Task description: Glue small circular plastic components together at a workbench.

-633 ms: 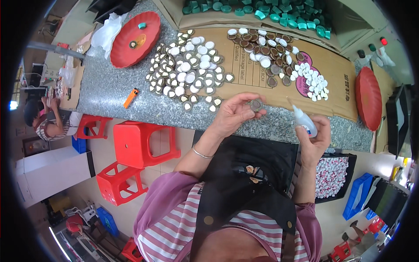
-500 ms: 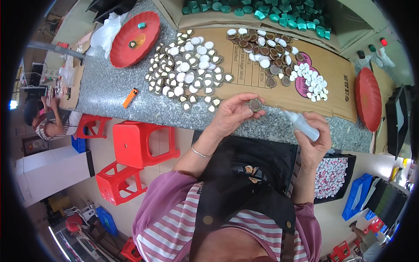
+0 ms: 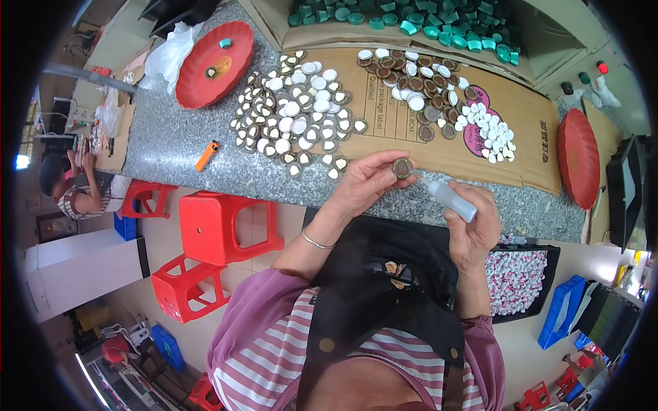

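Note:
Between the thumb and fingers of my left hand (image 3: 361, 183) is a small round brown piece with a scalloped rim (image 3: 401, 168). My right hand (image 3: 476, 222) is closed around a translucent squeeze bottle (image 3: 452, 199). The bottle tilts so its thin nozzle points left, close to the brown piece; whether the tip touches it I cannot tell. Beyond my hands, on the cardboard, lie similar brown round pieces (image 3: 430, 85), some showing white undersides. Right of those is a heap of small white pieces (image 3: 488, 130). To the left spreads a pile of brown rounds with white pieces on them (image 3: 291, 109).
A red scalloped tray (image 3: 236, 34) stands at the far left, and another red tray (image 3: 579, 157) at the right. An orange lighter (image 3: 206, 156) lies on the grey counter (image 3: 164, 147). Green fluted cups (image 3: 432, 31) fill the shelf behind. Red stools (image 3: 219, 228) stand at lower left.
My right hand has moved left with the squeeze bottle, bringing its nozzle close to the brown piece. My left hand still holds the piece, turned slightly.

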The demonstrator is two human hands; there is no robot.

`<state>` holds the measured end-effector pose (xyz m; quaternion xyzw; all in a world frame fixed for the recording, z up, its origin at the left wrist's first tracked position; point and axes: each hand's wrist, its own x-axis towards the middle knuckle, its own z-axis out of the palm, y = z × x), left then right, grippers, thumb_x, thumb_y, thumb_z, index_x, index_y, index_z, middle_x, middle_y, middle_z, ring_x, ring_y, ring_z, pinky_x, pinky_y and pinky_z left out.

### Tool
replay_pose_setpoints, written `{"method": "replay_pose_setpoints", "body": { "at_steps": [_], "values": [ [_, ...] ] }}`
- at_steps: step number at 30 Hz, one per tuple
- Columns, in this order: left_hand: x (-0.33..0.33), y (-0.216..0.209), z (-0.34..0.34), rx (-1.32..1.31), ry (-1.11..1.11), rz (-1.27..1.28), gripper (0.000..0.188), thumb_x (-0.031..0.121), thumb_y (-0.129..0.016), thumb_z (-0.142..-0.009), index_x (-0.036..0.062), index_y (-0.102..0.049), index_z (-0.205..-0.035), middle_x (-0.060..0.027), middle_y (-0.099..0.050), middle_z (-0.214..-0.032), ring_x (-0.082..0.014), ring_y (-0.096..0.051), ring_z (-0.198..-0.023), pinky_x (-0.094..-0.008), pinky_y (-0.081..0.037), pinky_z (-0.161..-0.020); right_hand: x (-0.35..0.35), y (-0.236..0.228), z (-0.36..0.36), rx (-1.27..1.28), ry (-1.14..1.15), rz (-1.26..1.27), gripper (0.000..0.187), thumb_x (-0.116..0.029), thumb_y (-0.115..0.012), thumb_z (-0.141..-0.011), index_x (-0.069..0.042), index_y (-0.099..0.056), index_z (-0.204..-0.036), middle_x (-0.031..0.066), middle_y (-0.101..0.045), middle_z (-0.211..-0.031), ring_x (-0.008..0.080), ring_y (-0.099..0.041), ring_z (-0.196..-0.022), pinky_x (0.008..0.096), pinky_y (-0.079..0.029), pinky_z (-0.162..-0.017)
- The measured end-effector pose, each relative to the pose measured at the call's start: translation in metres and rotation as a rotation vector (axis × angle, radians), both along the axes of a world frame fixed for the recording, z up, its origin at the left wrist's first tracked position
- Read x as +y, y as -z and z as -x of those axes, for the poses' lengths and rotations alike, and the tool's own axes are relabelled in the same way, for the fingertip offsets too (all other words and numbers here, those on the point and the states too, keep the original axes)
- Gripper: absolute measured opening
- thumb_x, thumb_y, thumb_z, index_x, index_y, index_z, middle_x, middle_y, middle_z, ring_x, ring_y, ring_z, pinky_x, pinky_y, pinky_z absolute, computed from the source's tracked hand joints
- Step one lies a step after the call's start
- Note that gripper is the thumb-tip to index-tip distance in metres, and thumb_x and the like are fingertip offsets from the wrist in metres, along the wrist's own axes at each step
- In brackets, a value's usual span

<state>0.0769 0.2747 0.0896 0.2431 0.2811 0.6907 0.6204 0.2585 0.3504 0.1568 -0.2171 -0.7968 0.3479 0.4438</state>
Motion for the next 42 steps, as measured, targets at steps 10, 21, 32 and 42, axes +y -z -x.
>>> {"method": "replay_pose_setpoints", "body": {
  "at_steps": [10,21,32,42],
  "values": [
    [0.0007,0.0030,0.0000,0.045,0.002,-0.024,0.034,0.008,-0.052,-0.088,0.0027,-0.048,-0.121,-0.0136,-0.055,-0.115,-0.0189,-0.057,-0.099,-0.0332,-0.047,-0.088,0.0003,0.0008,0.0023,-0.047,-0.007,-0.016,0.029,-0.011,-0.069,-0.073,-0.001,-0.057,-0.098,0.0152,-0.063,-0.090,0.0268,-0.061,-0.079,0.0327,-0.048,-0.069],
    [0.0001,0.0031,-0.0003,0.065,0.001,-0.019,0.034,0.007,-0.052,-0.088,0.0027,-0.049,-0.121,-0.0130,-0.055,-0.113,-0.0189,-0.056,-0.099,-0.0328,-0.047,-0.087,-0.0003,0.0008,0.0036,-0.053,-0.012,0.014,0.030,-0.008,-0.070,-0.071,-0.001,-0.058,-0.097,0.0150,-0.063,-0.091,0.0268,-0.061,-0.079,0.0326,-0.048,-0.069],
    [0.0007,0.0032,-0.0009,0.069,0.008,-0.014,0.032,0.008,-0.051,-0.089,0.0024,-0.049,-0.120,-0.0126,-0.056,-0.111,-0.0190,-0.057,-0.097,-0.0310,-0.048,-0.084,0.0000,0.0004,0.0028,-0.051,-0.009,0.029,0.029,-0.008,-0.070,-0.071,-0.001,-0.058,-0.096,0.0149,-0.063,-0.091,0.0266,-0.061,-0.080,0.0323,-0.048,-0.069],
    [0.0014,0.0057,-0.0019,0.069,0.009,-0.023,0.033,0.008,-0.051,-0.089,0.0014,-0.049,-0.120,-0.0124,-0.056,-0.111,-0.0188,-0.056,-0.100,-0.0315,-0.048,-0.085,0.0000,-0.0013,0.0030,-0.038,-0.014,0.039,0.029,-0.008,-0.070,-0.071,-0.001,-0.059,-0.096,0.0150,-0.063,-0.091,0.0262,-0.061,-0.079,0.0318,-0.048,-0.069]
  ]
}}
